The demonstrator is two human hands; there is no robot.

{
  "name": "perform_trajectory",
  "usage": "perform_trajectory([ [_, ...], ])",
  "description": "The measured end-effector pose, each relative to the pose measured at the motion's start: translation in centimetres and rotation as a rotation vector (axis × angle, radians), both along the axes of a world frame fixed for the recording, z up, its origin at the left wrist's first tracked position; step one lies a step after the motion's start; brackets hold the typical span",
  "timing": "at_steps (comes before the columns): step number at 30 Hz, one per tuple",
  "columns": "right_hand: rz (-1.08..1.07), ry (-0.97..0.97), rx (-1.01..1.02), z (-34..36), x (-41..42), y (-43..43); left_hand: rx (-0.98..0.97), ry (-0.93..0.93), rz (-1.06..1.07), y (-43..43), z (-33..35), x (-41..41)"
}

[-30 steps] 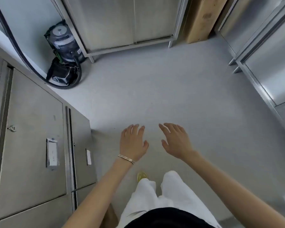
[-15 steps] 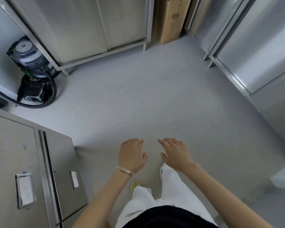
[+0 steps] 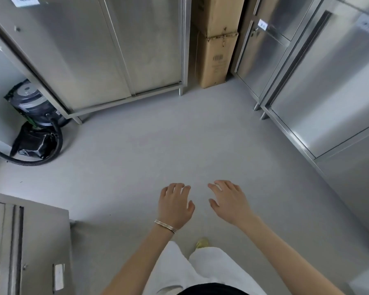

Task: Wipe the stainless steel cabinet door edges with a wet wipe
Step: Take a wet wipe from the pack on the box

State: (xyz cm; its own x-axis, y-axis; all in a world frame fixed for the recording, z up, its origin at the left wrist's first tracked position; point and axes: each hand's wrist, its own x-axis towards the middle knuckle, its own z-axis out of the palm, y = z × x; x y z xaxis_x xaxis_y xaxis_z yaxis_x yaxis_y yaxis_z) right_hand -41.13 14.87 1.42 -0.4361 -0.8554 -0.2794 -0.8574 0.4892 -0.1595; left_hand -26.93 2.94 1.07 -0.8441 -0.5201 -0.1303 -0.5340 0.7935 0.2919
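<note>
Far left, a black canister vacuum (image 3: 34, 116) is seen, then the 2-door stainless steel cabinet (image 3: 107, 50), pushed lower in view than 0.5 s back. The left hand (image 3: 175, 205) and right hand (image 3: 230, 203) are still held over the grey floor (image 3: 158, 145), fingers loosely spread, nothing gripped.

No text is legible: blurred white labels (image 3: 368, 24) on cabinet doors (image 3: 320, 99), a barcode (image 3: 218, 58) on the cardboard box (image 3: 213, 73)
</note>
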Motion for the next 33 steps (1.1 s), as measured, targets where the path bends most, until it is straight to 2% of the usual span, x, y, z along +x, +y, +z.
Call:
perform_trajectory([
  [10,-0.094,-0.035,0.067,-1.6,-7.2,0.1,-0.057,-0.017,-0.09,-1.4,0.0,-8.3],
  [14,-0.118,-0.048,0.086,-2.4,-10.6,-2.2,-0.085,0.042,-0.146,-3.5,-0.6,-12.1],
  [27,-0.223,0.098,-0.066,2.0,-26.4,-17.5,-0.125,0.149,-0.217,-20.4,2.7,-28.9],
  [33,-0.291,0.069,-0.032,1.8,-30.1,-20.5,-0.144,0.128,-0.253,-24.0,2.2,-33.1],
])
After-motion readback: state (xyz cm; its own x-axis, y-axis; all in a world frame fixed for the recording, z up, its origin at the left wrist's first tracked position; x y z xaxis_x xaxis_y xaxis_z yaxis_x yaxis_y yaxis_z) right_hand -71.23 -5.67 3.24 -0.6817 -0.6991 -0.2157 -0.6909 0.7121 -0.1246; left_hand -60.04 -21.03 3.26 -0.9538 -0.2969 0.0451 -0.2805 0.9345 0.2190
